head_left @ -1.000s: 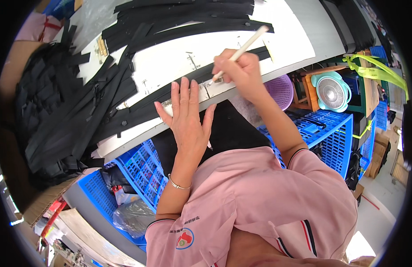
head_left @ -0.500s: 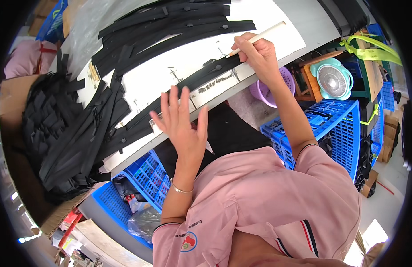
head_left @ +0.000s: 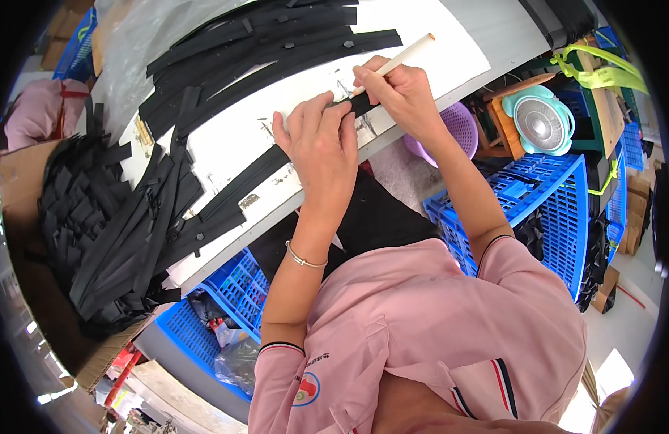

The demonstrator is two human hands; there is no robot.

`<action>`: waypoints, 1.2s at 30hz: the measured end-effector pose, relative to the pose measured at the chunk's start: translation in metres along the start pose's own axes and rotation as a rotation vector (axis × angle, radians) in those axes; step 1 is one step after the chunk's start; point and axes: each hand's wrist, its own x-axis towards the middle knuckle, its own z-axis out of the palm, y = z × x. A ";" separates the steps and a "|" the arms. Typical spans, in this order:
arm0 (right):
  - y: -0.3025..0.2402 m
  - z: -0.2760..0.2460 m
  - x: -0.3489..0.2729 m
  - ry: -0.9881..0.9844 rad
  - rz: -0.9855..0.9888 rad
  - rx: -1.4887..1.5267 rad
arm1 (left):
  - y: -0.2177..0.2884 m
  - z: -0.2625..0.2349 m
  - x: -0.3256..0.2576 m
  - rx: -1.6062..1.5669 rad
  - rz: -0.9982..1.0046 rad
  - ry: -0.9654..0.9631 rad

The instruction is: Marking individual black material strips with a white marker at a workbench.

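Observation:
A pale, long pencil (head_left: 408, 56) is gripped in my right hand (head_left: 405, 94), its tip resting at a black fabric strip (head_left: 258, 176). The strip lies along the near side of a white board (head_left: 450, 61) that carries dark marks. My left hand (head_left: 321, 148) lies palm down over the strip, fingers stretched out and their tips close to the pencil tip. It covers part of the strip. More black strips (head_left: 277, 65) lie in a layer across the far part of the board.
At the left, a cardboard box (head_left: 31, 166) holds a heap of black strips (head_left: 88, 210). Blue crates (head_left: 544, 195) stand below the table on both sides. A purple basket (head_left: 457, 130) and a teal fan (head_left: 540, 124) are at the right, under the table edge.
My left hand has moved up and right, coming down onto the strip beside the pencil tip. The right hand has shifted slightly left with the pencil.

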 end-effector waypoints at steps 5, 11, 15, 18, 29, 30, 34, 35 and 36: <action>0.004 0.003 -0.001 0.013 -0.025 -0.020 | 0.000 0.001 0.000 0.004 -0.009 -0.005; 0.002 -0.003 -0.004 0.021 -0.061 -0.008 | 0.001 0.002 0.000 0.019 -0.016 -0.008; 0.006 -0.004 -0.003 -0.016 -0.095 -0.080 | 0.000 0.002 0.001 0.015 -0.023 -0.016; -0.001 -0.001 -0.002 -0.047 -0.063 -0.095 | -0.003 0.000 0.000 0.023 -0.037 -0.007; -0.003 -0.004 -0.007 0.013 0.017 0.115 | -0.016 -0.039 -0.038 -0.020 -0.028 0.129; -0.007 -0.001 -0.008 -0.002 0.013 0.120 | -0.023 -0.050 -0.050 -0.003 -0.037 0.138; -0.004 0.010 -0.005 -0.040 -0.042 -0.242 | -0.054 -0.113 -0.091 0.181 -0.154 0.112; -0.009 0.014 -0.002 -0.101 -0.218 -0.529 | -0.062 -0.127 -0.099 0.244 -0.193 0.107; -0.013 0.020 0.001 -0.164 -0.395 -0.809 | -0.068 -0.141 -0.104 0.283 -0.228 0.107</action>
